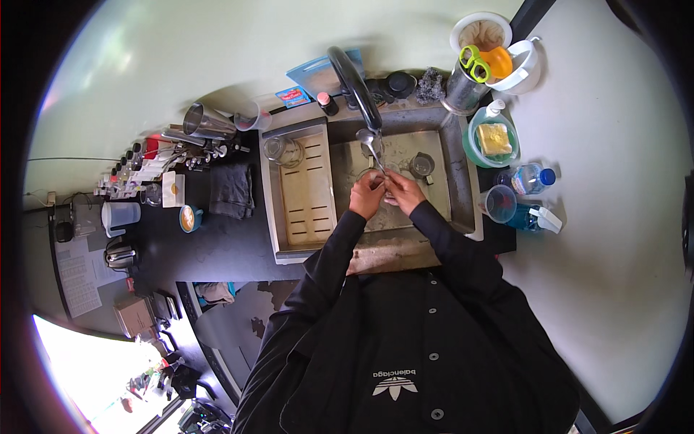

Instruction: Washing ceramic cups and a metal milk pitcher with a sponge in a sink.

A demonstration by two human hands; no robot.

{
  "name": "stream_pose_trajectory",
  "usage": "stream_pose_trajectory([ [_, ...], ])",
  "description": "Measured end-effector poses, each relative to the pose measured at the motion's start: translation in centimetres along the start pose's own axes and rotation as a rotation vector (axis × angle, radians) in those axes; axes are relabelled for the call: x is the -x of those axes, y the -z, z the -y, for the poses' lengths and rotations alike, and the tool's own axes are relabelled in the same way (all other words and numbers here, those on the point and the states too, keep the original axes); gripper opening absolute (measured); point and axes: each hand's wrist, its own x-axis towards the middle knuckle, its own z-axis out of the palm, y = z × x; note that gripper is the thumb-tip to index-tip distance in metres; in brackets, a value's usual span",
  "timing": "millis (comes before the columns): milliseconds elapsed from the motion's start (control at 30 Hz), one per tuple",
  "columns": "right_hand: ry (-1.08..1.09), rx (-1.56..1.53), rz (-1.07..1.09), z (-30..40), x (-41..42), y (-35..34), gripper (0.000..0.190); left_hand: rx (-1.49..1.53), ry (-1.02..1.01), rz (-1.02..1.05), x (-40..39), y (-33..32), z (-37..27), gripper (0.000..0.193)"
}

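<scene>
Both my hands meet over the basin of a metal sink (pixel 398 232). Between the fingertips of my left hand (pixel 367 195) and my right hand (pixel 402 191) is the handle of a metal spoon (pixel 368 139), its bowl pointing away from me. The spoon's bowl is just below the spout of a black faucet (pixel 355 87), where water seems to run. A small clear cup (pixel 422 164) with a handle lies in the basin, right of the spoon. Other glassware behind my fingers is partly hidden. A glass jar (pixel 283 151) lies on the slotted drain tray (pixel 306 206) at the left.
Right of the sink stand a green tub (pixel 470 142) with a yellow sponge (pixel 494 139), a plastic cup (pixel 500 204) and bottles (pixel 534 179). Metal shakers (pixel 203 120), a folded dark cloth (pixel 231 190) and a coffee cup (pixel 190 218) are on the left counter. Scissors (pixel 475 64) stand in a metal container (pixel 463 92).
</scene>
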Motion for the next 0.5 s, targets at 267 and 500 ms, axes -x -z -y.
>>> stream_pose_trajectory([
  [267, -0.138, -0.480, -0.136, -0.1, -0.5, 0.7, 0.026, 0.256, -0.021, -0.143, -2.4, -1.5, -1.5, 0.022],
  [500, -0.026, -0.417, -0.009, 0.6, -4.2, -0.1, 0.029, 0.483, 0.097, -0.169, -2.7, -0.9, -3.0, 0.023],
])
